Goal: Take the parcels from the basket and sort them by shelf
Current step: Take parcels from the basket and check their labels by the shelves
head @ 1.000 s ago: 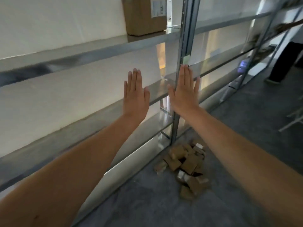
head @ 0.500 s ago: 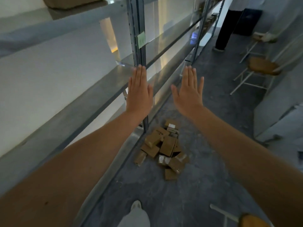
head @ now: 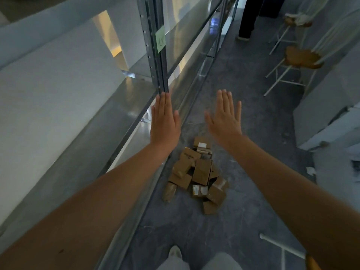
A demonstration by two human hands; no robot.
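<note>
Grey floor point(head: 243, 201) carries roughly twelve heaped parcels point(head: 201, 172).

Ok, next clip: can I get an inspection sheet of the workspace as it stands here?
Surface: grey floor, scuffed.
Job's things: cardboard parcels heaped on the floor beside the metal shelving; no basket seen.
Clutter: white scrap on the floor at right.
Hands: left hand and right hand held flat, fingers straight, holding nothing.
Cables: nothing seen.
Surroundings: green note on a shelf post, chairs, another person's legs.
</note>
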